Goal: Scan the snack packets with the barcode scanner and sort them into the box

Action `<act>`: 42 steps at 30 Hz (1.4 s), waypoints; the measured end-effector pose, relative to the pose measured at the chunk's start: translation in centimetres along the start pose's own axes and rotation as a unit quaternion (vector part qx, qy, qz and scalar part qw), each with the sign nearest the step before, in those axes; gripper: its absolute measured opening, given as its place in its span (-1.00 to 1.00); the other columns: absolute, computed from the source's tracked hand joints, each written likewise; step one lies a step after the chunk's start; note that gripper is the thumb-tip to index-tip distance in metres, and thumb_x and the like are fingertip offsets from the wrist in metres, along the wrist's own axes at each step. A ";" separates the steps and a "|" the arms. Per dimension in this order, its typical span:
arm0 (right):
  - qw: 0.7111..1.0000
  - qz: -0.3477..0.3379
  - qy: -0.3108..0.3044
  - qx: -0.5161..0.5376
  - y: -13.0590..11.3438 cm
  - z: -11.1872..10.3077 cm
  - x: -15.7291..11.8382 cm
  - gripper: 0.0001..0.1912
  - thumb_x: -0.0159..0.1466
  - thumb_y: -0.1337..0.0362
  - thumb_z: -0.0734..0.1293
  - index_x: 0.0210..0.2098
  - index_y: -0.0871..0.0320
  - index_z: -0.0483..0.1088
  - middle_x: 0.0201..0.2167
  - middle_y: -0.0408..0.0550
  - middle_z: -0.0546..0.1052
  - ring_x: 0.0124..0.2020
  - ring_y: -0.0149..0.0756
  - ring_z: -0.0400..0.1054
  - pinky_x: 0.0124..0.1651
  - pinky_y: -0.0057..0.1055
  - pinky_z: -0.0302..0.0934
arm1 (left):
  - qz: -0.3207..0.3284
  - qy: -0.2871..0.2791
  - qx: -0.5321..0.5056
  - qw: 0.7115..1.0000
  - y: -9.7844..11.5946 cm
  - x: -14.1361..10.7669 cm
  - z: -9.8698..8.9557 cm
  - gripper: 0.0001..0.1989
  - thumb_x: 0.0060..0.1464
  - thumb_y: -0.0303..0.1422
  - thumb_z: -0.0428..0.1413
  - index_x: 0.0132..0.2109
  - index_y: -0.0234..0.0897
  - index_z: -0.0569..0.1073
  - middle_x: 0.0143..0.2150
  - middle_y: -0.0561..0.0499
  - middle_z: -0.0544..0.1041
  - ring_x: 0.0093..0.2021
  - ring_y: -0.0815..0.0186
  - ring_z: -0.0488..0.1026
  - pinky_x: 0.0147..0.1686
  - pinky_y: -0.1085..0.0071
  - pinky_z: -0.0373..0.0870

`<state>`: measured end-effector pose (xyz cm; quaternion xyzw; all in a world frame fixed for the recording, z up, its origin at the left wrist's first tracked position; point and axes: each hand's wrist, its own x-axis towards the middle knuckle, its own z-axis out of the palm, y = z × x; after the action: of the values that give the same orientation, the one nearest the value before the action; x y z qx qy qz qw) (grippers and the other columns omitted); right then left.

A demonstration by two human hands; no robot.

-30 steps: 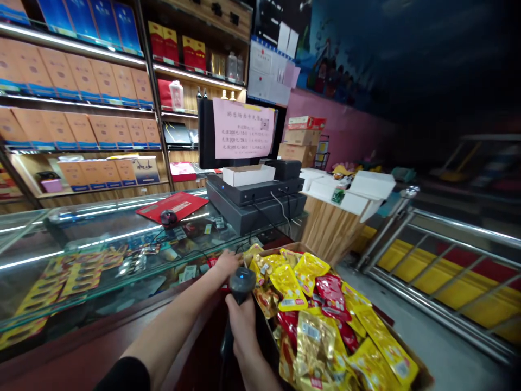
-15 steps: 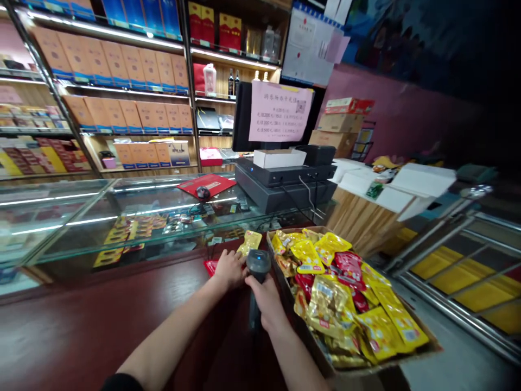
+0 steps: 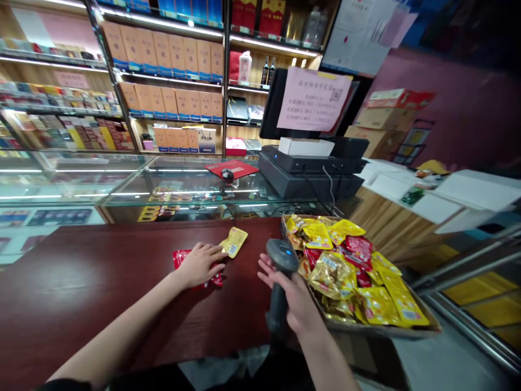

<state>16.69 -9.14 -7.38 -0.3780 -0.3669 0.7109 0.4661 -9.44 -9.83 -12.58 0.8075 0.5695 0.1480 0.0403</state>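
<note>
My left hand (image 3: 202,263) rests over a red snack packet (image 3: 181,256) on the dark red tabletop, palm down with its fingers stretched out. Its fingertips meet the lower end of a gold snack packet (image 3: 236,241), which lies flat and shows a barcode. The hand hides most of the red packet. A dark barcode scanner (image 3: 278,304) is in my right hand (image 3: 299,304), head up with a small blue light on top. Several fingers of that hand stick out past the scanner's left side. Close to its right is a cardboard box (image 3: 342,326) full of yellow, gold and red packets.
The tabletop (image 3: 101,293) meets a glass display counter (image 3: 122,193) behind it. A monitor (image 3: 272,108) with a pink notice stands over a black cash drawer (image 3: 301,182). A mouse (image 3: 227,174) sits on a red mat. Metal railings (image 3: 468,271) run at the right.
My left hand has moved left along the table, with the red packet under it. The gold packet lies flatter and further from the box. My right hand and the scanner are apart from the left hand.
</note>
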 end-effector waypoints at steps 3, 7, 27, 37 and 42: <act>0.995 0.082 0.001 -0.059 1.9 0.8 2.8 -0.73 -0.10 0.40 0.39 -0.34 0.20 0.47 -0.29 -0.06 0.56 -0.17 -0.23 0.41 -0.13 -0.35 0.31 | -0.012 0.011 -0.082 0.997 -0.3 0.5 -0.5 -0.56 0.18 -0.12 -0.12 0.15 -0.06 0.33 0.17 -0.02 0.36 0.14 0.21 0.27 0.09 0.27 0.07; 0.988 0.090 0.039 -0.116 3.5 2.7 7.2 -0.88 -0.09 0.41 0.35 -0.49 0.22 0.42 -0.61 -0.19 0.44 -0.52 -0.43 0.32 -0.41 -0.52 0.24 | -0.212 0.061 -0.214 0.952 -1.8 4.0 -1.0 -0.61 0.09 -0.15 0.00 0.01 -0.19 0.47 0.05 -0.05 0.47 0.05 0.24 0.37 0.02 0.45 0.19; 0.977 -0.010 -0.015 -0.212 2.2 1.4 4.9 -0.83 0.05 0.27 0.32 -0.36 0.19 0.31 -0.62 -0.21 0.37 -0.69 -0.44 0.27 -0.71 -0.53 0.17 | -0.236 -0.016 -0.522 0.819 -2.6 12.8 -0.6 -0.60 -0.21 -0.28 0.30 -0.16 -0.34 0.54 -0.44 -0.01 0.56 -0.48 0.39 0.44 -0.45 0.52 0.34; 0.968 0.006 0.010 -0.252 3.0 2.2 5.6 -0.81 0.07 0.27 0.27 -0.31 0.20 0.31 -0.77 -0.26 0.32 -0.78 -0.46 0.18 -0.74 -0.57 0.07 | -0.181 -0.064 -0.739 0.645 0.2 12.3 0.1 -0.57 -0.06 -0.49 0.18 0.01 -0.25 0.35 -0.19 -0.09 0.54 -0.34 0.27 0.54 -0.32 0.32 0.48; 0.963 -0.015 -0.009 -0.270 2.9 1.7 6.0 -0.73 0.08 0.26 0.29 -0.22 0.20 0.31 -0.75 -0.24 0.37 -0.78 -0.45 0.21 -0.73 -0.57 0.09 | -0.229 -0.052 -0.750 0.618 0.0 12.3 1.0 -0.76 0.02 -0.36 0.16 -0.17 -0.41 0.42 -0.29 -0.17 0.56 -0.37 0.26 0.54 -0.31 0.35 0.48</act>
<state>12.36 -4.60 -10.32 -0.4778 -0.5553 0.5816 0.3537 -5.33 1.70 -11.19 0.3463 0.4237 0.4672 0.6945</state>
